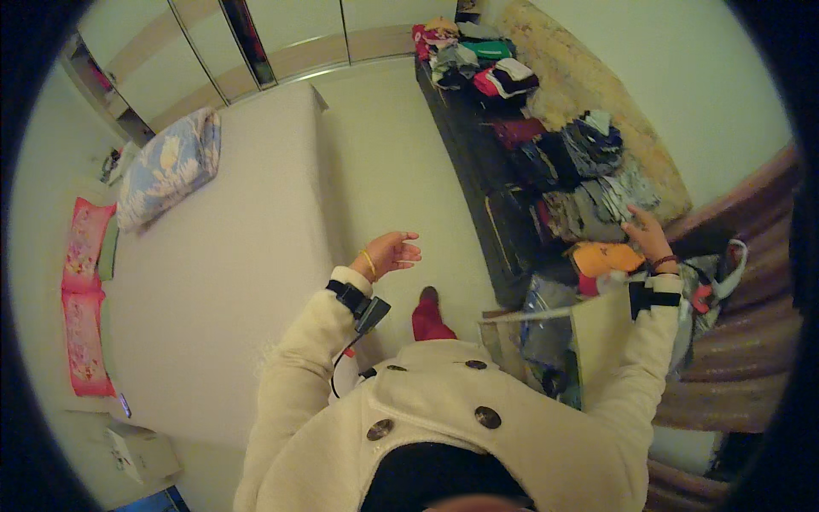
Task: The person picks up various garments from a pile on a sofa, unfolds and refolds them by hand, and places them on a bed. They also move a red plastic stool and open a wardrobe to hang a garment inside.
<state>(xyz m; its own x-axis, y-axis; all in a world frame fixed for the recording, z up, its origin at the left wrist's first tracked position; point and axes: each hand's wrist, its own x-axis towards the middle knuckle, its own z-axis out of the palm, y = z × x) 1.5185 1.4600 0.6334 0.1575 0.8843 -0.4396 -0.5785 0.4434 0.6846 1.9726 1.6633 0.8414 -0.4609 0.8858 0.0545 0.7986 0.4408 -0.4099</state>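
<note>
My left hand (389,255) is held over the floor beside the bed, fingers apart and nothing in it. To the right, my right hand (649,237) reaches to the edge of a stack of folded grey and brown clothes (585,208). Its thumb and fingertips are at the pale grey cloth (620,192) there; whether they grip it I cannot tell. An orange fabric item (604,259) lies just below that hand. Farther back on the same dark bench-like surface (457,147) are dark folded clothes (592,147) and a maroon folded garment (519,132).
A bed (256,224) with a folded floral quilt (173,166) and pink pillows (86,256) fills the left. Sliding-door wardrobes (301,32) line the back. More clothes (473,57) are piled at the bench's far end. An open box (601,339) holding bagged items stands beside me, near a curtain (729,358).
</note>
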